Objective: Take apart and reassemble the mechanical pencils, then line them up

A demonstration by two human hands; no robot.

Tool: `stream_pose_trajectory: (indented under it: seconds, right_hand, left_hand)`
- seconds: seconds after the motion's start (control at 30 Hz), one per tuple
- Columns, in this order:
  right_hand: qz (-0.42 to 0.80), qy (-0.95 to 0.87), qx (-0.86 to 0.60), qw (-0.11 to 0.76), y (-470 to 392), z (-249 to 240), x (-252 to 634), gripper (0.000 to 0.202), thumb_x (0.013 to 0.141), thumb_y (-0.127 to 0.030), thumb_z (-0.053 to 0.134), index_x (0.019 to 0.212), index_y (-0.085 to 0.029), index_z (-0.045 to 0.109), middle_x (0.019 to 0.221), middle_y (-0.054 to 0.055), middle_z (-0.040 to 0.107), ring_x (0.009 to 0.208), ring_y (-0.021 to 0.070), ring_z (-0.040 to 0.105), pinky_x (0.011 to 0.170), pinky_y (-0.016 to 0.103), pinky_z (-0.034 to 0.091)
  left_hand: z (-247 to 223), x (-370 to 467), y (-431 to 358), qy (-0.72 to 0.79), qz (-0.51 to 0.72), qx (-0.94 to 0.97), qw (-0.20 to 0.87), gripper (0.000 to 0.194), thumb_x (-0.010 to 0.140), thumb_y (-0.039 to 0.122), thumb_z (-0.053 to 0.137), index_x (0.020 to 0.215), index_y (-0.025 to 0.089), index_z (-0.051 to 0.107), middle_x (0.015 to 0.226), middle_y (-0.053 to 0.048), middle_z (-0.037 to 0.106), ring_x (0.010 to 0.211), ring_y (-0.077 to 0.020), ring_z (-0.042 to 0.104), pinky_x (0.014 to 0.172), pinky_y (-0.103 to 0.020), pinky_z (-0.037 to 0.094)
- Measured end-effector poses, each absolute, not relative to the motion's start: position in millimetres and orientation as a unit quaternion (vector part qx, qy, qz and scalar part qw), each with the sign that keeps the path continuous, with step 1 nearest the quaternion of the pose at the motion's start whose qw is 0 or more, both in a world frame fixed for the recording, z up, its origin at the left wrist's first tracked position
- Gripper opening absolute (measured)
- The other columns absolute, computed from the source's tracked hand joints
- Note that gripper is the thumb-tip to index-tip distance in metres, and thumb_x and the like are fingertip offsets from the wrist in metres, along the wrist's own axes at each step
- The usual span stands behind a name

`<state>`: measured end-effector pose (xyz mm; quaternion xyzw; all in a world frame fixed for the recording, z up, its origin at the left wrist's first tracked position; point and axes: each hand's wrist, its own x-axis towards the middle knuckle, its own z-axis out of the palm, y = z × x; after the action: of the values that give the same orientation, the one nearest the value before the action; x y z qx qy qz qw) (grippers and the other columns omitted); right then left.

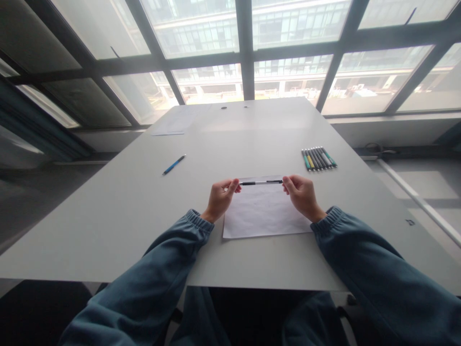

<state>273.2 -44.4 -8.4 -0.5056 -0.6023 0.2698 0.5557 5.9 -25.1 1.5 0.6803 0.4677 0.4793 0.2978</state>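
Note:
Between my two hands a pen [261,182] with a black grip and a pale, clear-looking barrel is held level. My left hand [220,196] pinches its left end, thumb on top. At the other end, by the clip, my right hand [301,194] closes its fingers on it. Below the pen lies a white sheet of paper [266,216], partly covered by both hands. A blue pen [174,164] rests on the table to the left, apart from my hands. To the right, several pens [319,159] lie side by side in a row, mostly black, with green and yellow ones among them.
The white table [118,221] reaches toward the windows [209,81]. More paper [171,120] lies at its far left corner. A small dark disc [224,108] sits near the far edge. A small dark mark [410,222] shows on the right side.

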Motion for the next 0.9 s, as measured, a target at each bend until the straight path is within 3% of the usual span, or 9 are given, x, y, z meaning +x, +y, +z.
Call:
stream_pose_trajectory:
  seconds: [0.9]
  right_hand:
    - [0.266,-0.604,-0.508,0.553,-44.7,-7.5,273.3,0.053,0.095,-0.058,0.056,0.060,-0.019,0.060,0.054,0.001,0.058,0.050,0.0136,0.052,0.053,0.027,0.040]
  left_hand:
    - [3.0,6.9,-25.9,0.460,0.477,0.685,0.301,0.051,0.094,0.057,0.058,0.066,0.017,0.072,0.066,-0.005,0.073,0.064,-0.0173,0.069,0.067,-0.028,0.054]
